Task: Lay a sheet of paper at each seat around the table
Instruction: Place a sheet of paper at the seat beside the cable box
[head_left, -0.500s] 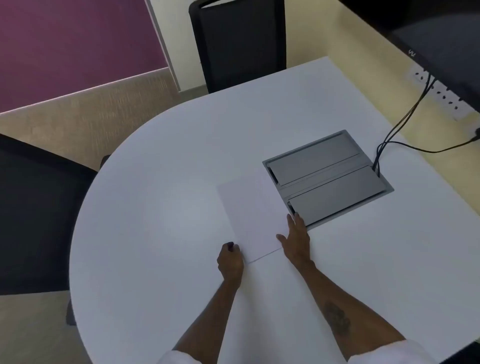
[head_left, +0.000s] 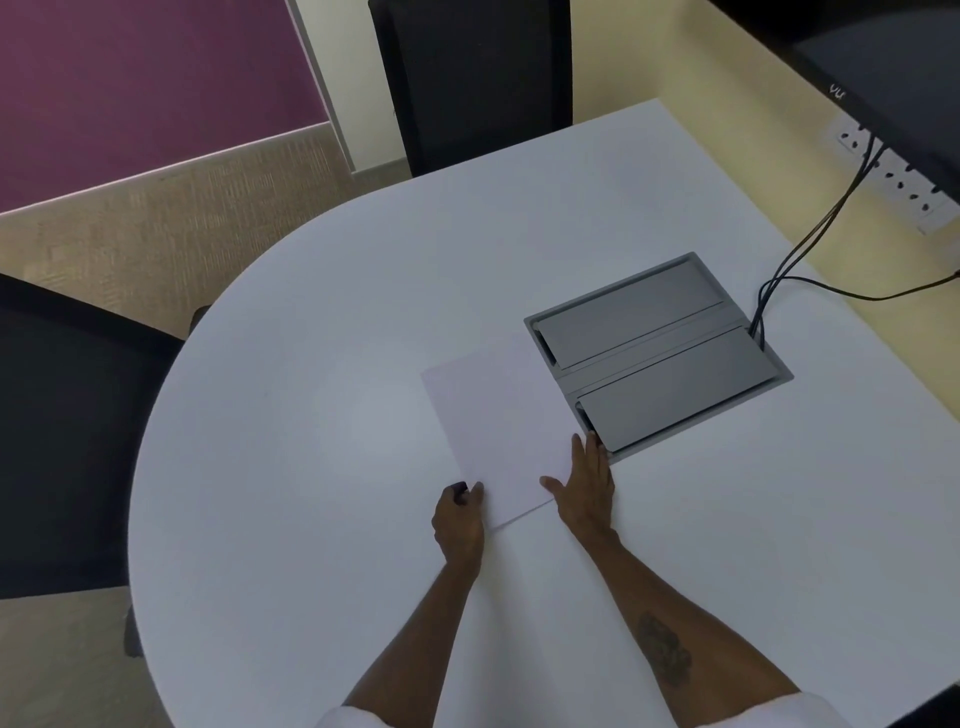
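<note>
A white sheet of paper (head_left: 498, 421) lies flat on the white table (head_left: 291, 467), its far right edge against the grey cable box. My left hand (head_left: 460, 525) is curled at the sheet's near left corner, thumb and fingers pinching its edge. My right hand (head_left: 584, 486) rests flat with fingers spread on the sheet's near right corner. Whether the paper is one sheet or a stack is not visible.
A grey cable box (head_left: 657, 351) with two shut lids is set into the table, with black cables (head_left: 800, 244) running up to a monitor (head_left: 893, 67) at the right wall. One black chair (head_left: 472, 78) stands at the far side, another (head_left: 67, 431) at the left.
My left hand has shifted slightly onto the sheet's near left corner. The right hand and the paper stay as they were.
</note>
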